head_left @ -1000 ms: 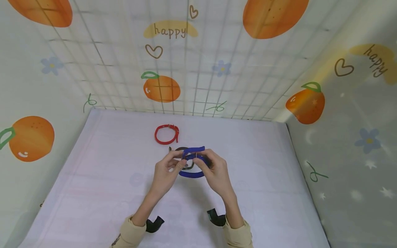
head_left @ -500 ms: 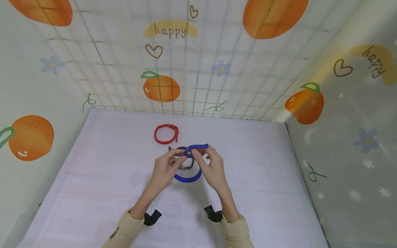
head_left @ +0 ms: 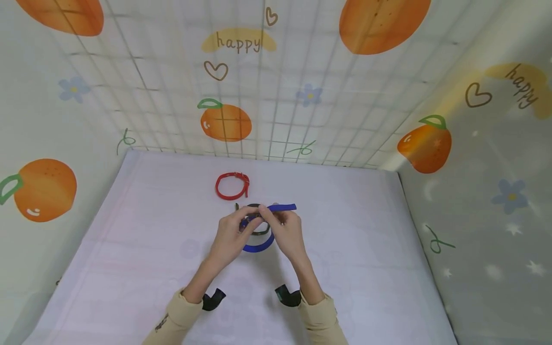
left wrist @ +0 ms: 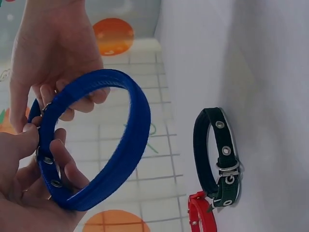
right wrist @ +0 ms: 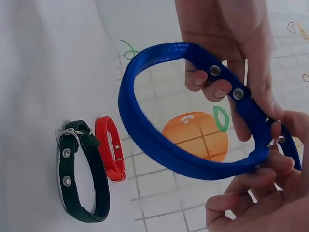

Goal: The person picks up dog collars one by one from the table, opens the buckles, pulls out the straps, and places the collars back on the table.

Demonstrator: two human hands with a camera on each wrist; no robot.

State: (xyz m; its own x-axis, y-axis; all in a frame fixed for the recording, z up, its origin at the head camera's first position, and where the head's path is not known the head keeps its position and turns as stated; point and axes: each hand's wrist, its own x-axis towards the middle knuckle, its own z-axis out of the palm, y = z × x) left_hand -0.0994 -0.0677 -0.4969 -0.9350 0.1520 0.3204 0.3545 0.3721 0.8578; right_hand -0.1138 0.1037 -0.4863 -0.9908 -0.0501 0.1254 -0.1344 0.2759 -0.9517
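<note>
Both hands hold a blue pet collar [head_left: 258,248], formed into a loop with metal eyelets, above the table. My left hand [head_left: 227,235] grips its eyelet stretch, which shows in the left wrist view as a blue band [left wrist: 140,128]. At the buckle, my right hand [head_left: 288,235] pinches the strap; the loose strap end [head_left: 284,207] sticks out to the right past the fingers. Fingers partly hide the buckle. Behind the hands lies a dark green collar [right wrist: 101,193], buckled in a ring with a metal D-ring. Farther back is a red buckled collar [head_left: 230,198].
A white cloth covers the table [head_left: 366,249]. Patterned curtains with oranges [head_left: 226,123] hang at the back and both sides. Black curved pieces [head_left: 214,300] stick out by both wrists.
My right hand has shifted left, closer to the left hand. The blue strap end has slid farther right through the buckle area, and the loop has changed shape. The red and green collars stay put.
</note>
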